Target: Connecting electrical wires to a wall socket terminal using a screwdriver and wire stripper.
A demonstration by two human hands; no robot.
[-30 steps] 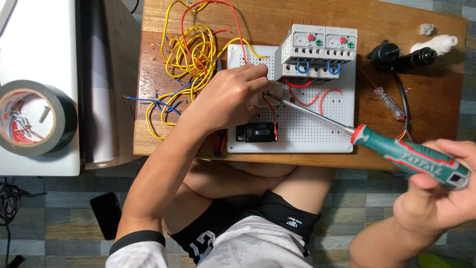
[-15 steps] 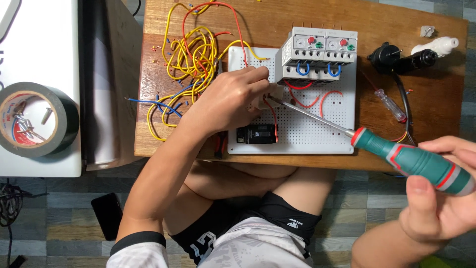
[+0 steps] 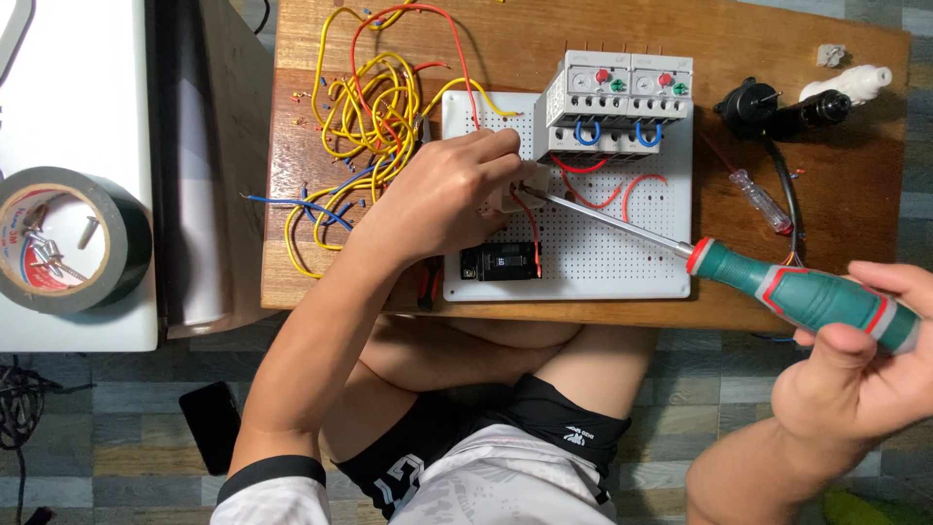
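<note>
— Left hand [image 3: 437, 194]: closed around what?

— Pinched, fingers together, on a small white plastic terminal piece [image 3: 515, 197]. Pressed down onto the white perforated mounting board [image 3: 603, 262], just left of the pair of grey-white relay blocks with blue loops [image 3: 622, 102] and above the small black rectangular breaker [image 3: 501, 262].

— And the right hand [image 3: 865, 379]?

— Wrapped shut on the green screwdriver with red bands and a long steel shaft [image 3: 807, 297], gripped at the handle's far end, well off the edge of the brown wooden table [image 3: 777, 39]. Tip touching the white piece, right beside the left fingertips.

— Looks slanted?

— Yes, lying low across the board, far from upright. Probably better raised nearer to square with the screw head; otherwise likely to ride out of the slot and slip toward the fingers.

— Anything else worth minding?

— Press along the shaft before turning, turn slowly, and pin the white piece flat so as not to twist with the blade. Mind the thin red wire [image 3: 532, 228] running down from the piece: easy to pinch or pull loose. Leave the tangle of yellow wires [image 3: 369, 107] at the left clear of the wrist.

— Screw head seated or not?

— Cannot tell; hidden under thumb and blade.
</note>
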